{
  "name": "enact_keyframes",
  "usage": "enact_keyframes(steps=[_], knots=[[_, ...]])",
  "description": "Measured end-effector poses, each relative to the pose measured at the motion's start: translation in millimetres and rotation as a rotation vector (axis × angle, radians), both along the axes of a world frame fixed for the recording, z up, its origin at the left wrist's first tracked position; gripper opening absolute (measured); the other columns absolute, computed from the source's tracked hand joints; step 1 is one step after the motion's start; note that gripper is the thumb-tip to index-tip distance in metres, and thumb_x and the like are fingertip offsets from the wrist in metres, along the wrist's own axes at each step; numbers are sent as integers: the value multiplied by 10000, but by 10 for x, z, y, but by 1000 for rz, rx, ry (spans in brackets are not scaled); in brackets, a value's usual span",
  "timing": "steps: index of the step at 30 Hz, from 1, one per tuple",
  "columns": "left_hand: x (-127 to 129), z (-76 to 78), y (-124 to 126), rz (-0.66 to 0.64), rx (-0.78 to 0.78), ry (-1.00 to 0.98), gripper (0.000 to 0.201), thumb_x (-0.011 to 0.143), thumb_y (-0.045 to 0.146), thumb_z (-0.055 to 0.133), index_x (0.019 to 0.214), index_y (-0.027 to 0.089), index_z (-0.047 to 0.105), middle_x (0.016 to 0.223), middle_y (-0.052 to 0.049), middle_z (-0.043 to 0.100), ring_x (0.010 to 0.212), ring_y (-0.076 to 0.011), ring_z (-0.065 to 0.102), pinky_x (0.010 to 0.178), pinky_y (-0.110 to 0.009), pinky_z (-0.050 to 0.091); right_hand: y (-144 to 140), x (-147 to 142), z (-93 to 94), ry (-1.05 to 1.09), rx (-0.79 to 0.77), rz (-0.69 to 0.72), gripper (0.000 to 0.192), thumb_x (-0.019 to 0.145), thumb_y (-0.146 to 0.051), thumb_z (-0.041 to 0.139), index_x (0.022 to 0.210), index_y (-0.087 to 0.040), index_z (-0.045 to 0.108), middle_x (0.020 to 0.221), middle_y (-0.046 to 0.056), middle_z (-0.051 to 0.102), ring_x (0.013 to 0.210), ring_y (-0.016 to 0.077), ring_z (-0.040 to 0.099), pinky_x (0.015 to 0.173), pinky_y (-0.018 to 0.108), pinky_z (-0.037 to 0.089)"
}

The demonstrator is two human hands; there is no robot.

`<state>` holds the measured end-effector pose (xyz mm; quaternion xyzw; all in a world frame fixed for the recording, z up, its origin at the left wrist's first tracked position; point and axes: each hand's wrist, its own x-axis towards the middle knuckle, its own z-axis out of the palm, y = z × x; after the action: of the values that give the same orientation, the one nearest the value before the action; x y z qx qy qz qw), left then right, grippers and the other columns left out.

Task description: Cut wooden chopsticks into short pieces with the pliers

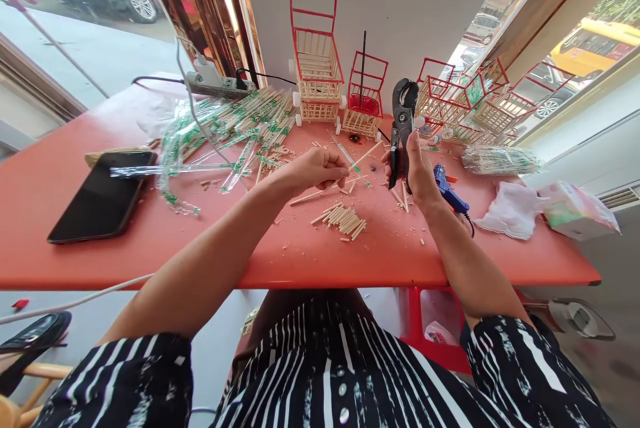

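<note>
Between the fingers of my left hand (325, 167) is a thin wooden stick (367, 154), its free end pointing up to the right. My right hand (419, 168) grips a black hand cutter (402, 118), held upright with its curved head at the top. The stick's end is a little to the left of the cutter and apart from it. Below my hands lies a small pile of short cut stick pieces (344, 218). More loose pieces and crumbs are scattered around it on the red table (320, 261).
Small wooden carts with red handles (316, 61) stand along the back. Wrapped stick bundles (250, 121) lie at left, near a black phone (103, 198) and power strip (215, 85). To the right are a blue glue gun (450, 191), white plastic (513, 210) and a tissue pack (577, 210).
</note>
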<state>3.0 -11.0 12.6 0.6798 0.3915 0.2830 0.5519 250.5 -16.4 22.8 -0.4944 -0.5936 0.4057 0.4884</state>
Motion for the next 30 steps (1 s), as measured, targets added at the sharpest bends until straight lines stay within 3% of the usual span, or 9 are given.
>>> enact_keyframes(steps=[2,4,8,13,16,19,21,25,30], knots=[[12,-5,-17,-85,-95,-187,240,855,323,789,780,145,646,717,-27,663,527,-61,432,497,-215,304,-15,-22,5,11,-6,24,779,761,-975,551,782,-206,678,592,28,628,538,156,626,477,276,496],[31,-26,-30,-118,-137,-253,325,783,378,876,767,135,661,714,-26,658,528,-52,441,483,-202,307,-39,-57,13,31,-3,43,722,712,-930,672,745,-209,662,596,18,627,538,146,617,480,270,497],[91,-84,-54,-115,-136,-250,332,776,379,890,777,126,675,713,-35,689,531,-51,493,486,-188,355,-100,-156,18,90,19,81,626,657,-793,846,754,-204,656,626,4,635,571,129,598,511,260,508],[159,-93,-89,-121,-66,-176,246,847,342,787,821,136,656,733,-54,722,533,-70,509,495,-208,371,-126,-245,-17,228,17,110,554,635,-680,924,806,-225,659,652,-30,620,611,130,598,583,277,553],[148,-60,-92,-47,92,16,173,900,302,681,829,145,660,758,-45,711,577,-90,513,545,-233,390,-86,-221,-30,279,33,25,522,646,-654,925,789,-239,642,675,-40,614,619,125,595,606,283,571],[118,-41,-99,79,339,341,116,848,260,704,801,159,673,736,-18,663,665,-129,548,617,-262,387,-15,-131,-16,365,54,-55,526,632,-630,935,837,-249,636,720,-49,617,631,122,612,616,288,595],[114,-44,-123,89,446,534,114,808,265,735,782,172,673,742,-17,660,719,-163,575,642,-282,375,31,-59,2,388,61,-76,520,646,-618,929,840,-251,617,734,-50,619,647,121,629,622,284,603],[147,-59,-192,63,533,774,47,818,203,645,791,190,682,848,-66,728,842,-230,646,677,-319,387,77,26,27,385,26,-118,500,687,-617,901,837,-255,591,736,-45,631,669,132,658,626,290,605],[110,-99,-137,170,526,931,196,863,176,542,905,193,732,1024,-125,785,952,-278,695,717,-348,420,66,6,19,380,20,-120,517,665,-631,905,843,-255,598,750,-35,636,673,135,650,633,297,611]])
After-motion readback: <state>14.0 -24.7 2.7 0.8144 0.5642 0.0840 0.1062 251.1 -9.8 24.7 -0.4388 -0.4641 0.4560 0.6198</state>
